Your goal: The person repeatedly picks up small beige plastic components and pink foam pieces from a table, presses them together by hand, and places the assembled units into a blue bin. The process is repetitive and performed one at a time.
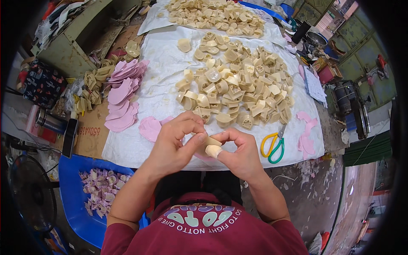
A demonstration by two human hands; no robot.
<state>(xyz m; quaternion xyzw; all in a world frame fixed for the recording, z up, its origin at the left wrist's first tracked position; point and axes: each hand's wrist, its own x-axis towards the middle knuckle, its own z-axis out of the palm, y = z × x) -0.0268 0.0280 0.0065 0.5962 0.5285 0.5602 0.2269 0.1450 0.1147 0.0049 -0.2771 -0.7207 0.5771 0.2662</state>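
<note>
Hands (pixel 208 142) pinch cream piece (pixel 212 149), mostly hidden.

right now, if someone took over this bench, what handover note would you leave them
Left hand and right hand: together pinching one small cream moulded piece at the near edge of the white sheet.
Cream moulded pieces: big heap mid-sheet, a second heap farther back.
Pink flat cutouts: stacked on the left, a few more on the right.
Yellow-and-green scissors: lying right of the hands, untouched.
Blue tray at lower left holds pink-and-cream pieces.
Done versus left: cannot tell from the heaps.
</note>
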